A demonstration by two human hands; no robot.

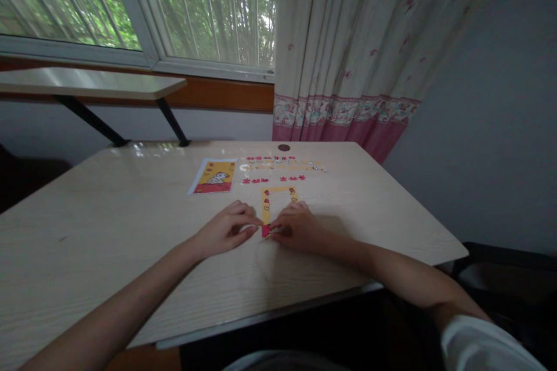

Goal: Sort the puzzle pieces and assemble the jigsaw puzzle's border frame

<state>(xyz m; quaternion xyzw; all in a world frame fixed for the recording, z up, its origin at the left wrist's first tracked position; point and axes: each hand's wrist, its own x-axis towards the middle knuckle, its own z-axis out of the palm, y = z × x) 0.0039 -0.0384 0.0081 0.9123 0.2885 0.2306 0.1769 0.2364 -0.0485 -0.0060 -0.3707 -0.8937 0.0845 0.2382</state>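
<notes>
Yellow frame, seemingly red-flowered

Both forearms are bare down to the left hand and right hand, with no rings or watch showing, and a short white sleeve covers the right upper arm at five o'clock.

head view (forward, downward), near table

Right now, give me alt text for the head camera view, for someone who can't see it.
Two hands, left hand and right hand, meet at the bottom of a partly built yellow puzzle frame on a pale wooden table. Beyond lie loose puzzle pieces and a picture card, below a window and curtain.
</notes>
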